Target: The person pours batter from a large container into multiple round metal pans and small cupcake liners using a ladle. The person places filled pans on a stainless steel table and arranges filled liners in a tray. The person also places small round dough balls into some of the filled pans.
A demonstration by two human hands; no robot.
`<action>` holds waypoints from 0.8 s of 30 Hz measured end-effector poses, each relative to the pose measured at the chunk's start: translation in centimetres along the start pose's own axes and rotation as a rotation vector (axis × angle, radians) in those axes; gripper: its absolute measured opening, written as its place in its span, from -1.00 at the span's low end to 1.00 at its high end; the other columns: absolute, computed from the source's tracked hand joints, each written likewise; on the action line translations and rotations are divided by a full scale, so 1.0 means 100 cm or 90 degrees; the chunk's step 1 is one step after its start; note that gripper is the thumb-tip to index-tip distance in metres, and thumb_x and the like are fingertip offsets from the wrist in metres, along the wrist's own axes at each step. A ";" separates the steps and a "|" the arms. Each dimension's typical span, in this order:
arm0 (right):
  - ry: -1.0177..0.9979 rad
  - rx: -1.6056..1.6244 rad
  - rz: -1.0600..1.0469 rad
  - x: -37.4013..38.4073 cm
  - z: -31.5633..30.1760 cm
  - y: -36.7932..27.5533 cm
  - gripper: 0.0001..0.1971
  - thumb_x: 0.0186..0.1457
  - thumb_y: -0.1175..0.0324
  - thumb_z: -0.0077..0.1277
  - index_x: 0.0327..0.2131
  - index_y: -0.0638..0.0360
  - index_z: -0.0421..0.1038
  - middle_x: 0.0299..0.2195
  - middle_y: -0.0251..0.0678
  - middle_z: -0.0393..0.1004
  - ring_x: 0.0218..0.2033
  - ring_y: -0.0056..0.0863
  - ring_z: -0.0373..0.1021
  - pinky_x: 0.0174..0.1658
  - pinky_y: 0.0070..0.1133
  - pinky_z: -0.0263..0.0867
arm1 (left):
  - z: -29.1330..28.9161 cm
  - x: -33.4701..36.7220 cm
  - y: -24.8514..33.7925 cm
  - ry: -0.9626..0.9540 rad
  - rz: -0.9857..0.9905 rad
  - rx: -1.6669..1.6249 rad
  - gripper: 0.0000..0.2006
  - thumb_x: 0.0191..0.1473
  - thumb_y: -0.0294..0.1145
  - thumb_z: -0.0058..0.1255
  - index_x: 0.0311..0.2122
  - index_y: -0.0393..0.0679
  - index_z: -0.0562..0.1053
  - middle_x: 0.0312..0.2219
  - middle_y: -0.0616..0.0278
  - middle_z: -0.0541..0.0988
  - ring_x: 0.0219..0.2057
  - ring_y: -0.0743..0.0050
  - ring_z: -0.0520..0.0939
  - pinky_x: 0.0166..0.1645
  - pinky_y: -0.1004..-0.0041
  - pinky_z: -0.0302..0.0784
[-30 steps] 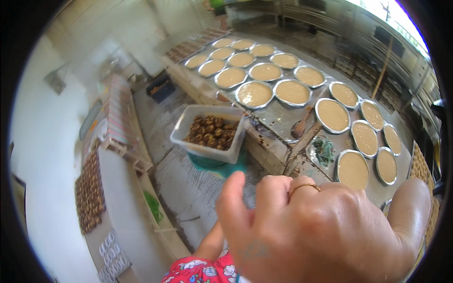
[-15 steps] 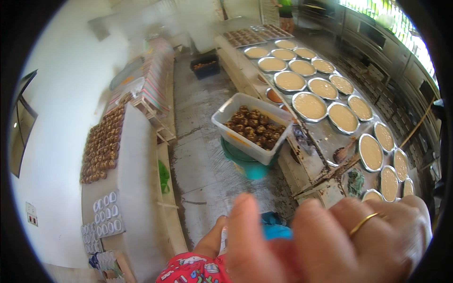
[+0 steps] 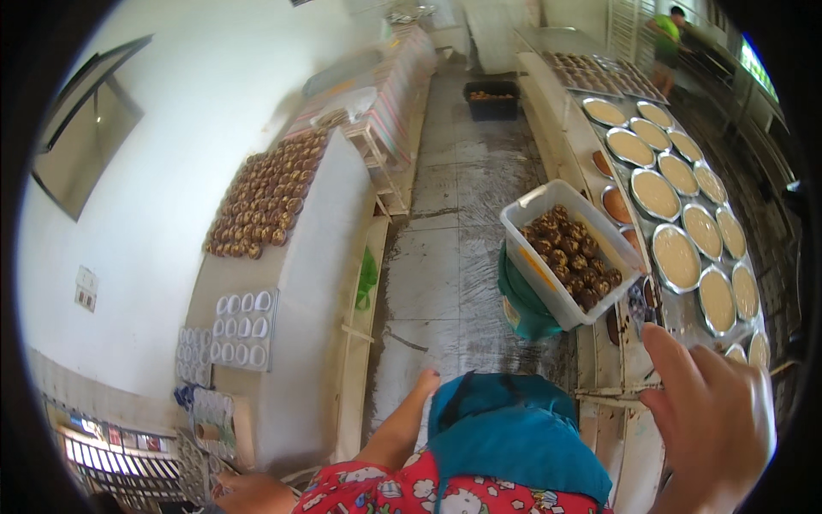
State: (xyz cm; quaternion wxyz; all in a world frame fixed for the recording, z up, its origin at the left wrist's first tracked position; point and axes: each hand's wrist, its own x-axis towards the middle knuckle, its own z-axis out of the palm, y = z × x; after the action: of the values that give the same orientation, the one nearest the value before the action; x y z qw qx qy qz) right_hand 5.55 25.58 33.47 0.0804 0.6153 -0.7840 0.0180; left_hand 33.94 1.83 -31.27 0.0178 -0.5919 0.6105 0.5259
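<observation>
One right hand (image 3: 715, 428) raised, fingers spread, one plastic tub (image 3: 569, 253) of pastries near

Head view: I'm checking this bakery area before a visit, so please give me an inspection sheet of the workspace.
Surface: long metal counter on the right, worn and stained.
Job's things: clear plastic tub of small brown cakes at the counter edge; round pans of pale batter in rows.
Clutter: teal bag under the tub; dark crate on the floor.
Grip: right hand open, fingers spread, holding nothing, near the counter; left hand low at the frame edge, grip unclear.
Cables: nothing seen.
Surroundings: white table with brown cakes and empty moulds; wet floor; another person far off.
</observation>
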 end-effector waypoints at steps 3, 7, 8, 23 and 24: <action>-0.202 0.544 -0.149 0.056 0.076 0.093 -0.58 -0.15 0.38 0.23 -0.17 0.33 0.41 -0.47 -0.13 0.53 -0.50 -0.37 0.52 -0.46 -0.61 0.43 | -0.011 -0.012 -0.016 -0.006 -0.058 0.018 -0.80 -0.22 -0.54 -0.22 -0.54 -0.37 0.47 -0.76 -0.09 0.44 -0.76 0.11 0.49 -0.69 0.22 0.30; -0.003 1.500 0.417 0.115 0.301 0.117 -0.73 -0.03 0.43 0.04 -0.20 0.22 0.33 -0.41 -0.14 0.51 -0.38 -0.24 0.48 -0.29 -0.40 0.43 | -0.019 0.005 -0.019 0.008 -0.134 0.006 -0.81 -0.23 -0.54 -0.24 -0.58 -0.38 0.45 -0.79 -0.08 0.42 -0.78 0.12 0.49 -0.69 0.24 0.30; -0.031 1.328 0.330 0.115 0.346 0.116 -0.75 -0.07 0.50 -0.01 -0.23 0.22 0.35 -0.37 -0.17 0.51 -0.31 -0.25 0.45 -0.22 -0.41 0.38 | -0.021 0.014 -0.017 -0.022 -0.137 0.010 -0.80 -0.22 -0.53 -0.23 -0.55 -0.37 0.46 -0.77 -0.07 0.43 -0.77 0.13 0.49 -0.69 0.26 0.31; 0.177 0.660 0.328 0.379 0.486 0.237 -0.75 -0.03 0.65 -0.11 -0.24 0.30 0.43 -0.32 -0.08 0.51 -0.26 -0.33 0.48 -0.24 -0.54 0.38 | -0.170 0.293 0.244 0.100 -0.090 -0.185 -0.76 -0.10 -0.53 -0.16 -0.25 -0.24 0.41 -0.59 0.15 0.42 -0.64 0.39 0.46 -0.60 0.44 0.39; 0.184 0.691 0.334 0.400 0.486 0.239 -0.76 -0.03 0.65 -0.12 -0.24 0.29 0.43 -0.33 -0.09 0.51 -0.28 -0.31 0.47 -0.26 -0.53 0.38 | -0.173 0.314 0.265 0.164 -0.056 -0.181 -0.76 -0.12 -0.56 -0.16 -0.26 -0.25 0.41 -0.58 0.16 0.41 -0.64 0.41 0.45 -0.60 0.45 0.39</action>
State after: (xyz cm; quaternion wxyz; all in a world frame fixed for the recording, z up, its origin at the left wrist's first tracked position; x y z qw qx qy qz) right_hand -31.84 -13.33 -6.88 -0.1461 0.3463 -0.7694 0.5165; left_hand 15.35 -38.45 -27.29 -0.1215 -0.6772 0.5005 0.5255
